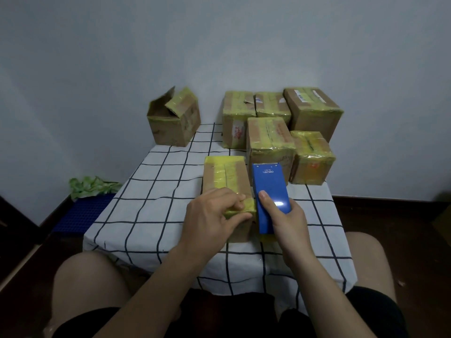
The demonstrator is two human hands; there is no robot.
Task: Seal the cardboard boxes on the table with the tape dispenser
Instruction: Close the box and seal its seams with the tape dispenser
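Note:
A small cardboard box (225,178) with yellowish tape along its top stands near the table's front. My left hand (212,217) grips its near top edge, fingers curled on top and thumb on the front face. My right hand (284,217) holds a blue tape dispenser (269,189) right beside the box, on its right side, thumb lying on the dispenser's top. Yellow tape shows under the dispenser's near end.
Several taped boxes (271,140) cluster at the back right of the checked tablecloth (156,191). One box with open flaps (173,118) sits at the back left corner. A blue crate (83,215) with green leaves stands on the floor at left. My knees flank the table's front.

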